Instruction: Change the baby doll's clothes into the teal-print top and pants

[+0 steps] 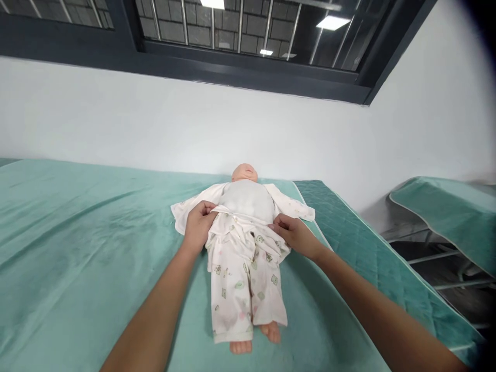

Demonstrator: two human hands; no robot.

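Observation:
A baby doll (244,172) lies on its back, head toward the wall and bare feet toward me. It wears white patterned baby pants (231,294) and a long-sleeved patterned top (291,203) that lies spread at both sides. Its grey-white torso (248,199) is uncovered. My left hand (200,223) pinches cloth at the doll's waist on the left. On the right side of the waist, my right hand (293,233) is closed on the cloth too. Whether each hand holds the pants' waistband or the top's hem is hard to separate in the bunched fabric.
Beneath the doll is a smooth green sheet (96,248), with a quilted green pad (360,263) along the right. A white wall (174,124) and a dark window frame (248,70) stand behind. Another green-covered surface (453,206) with metal bars is at far right.

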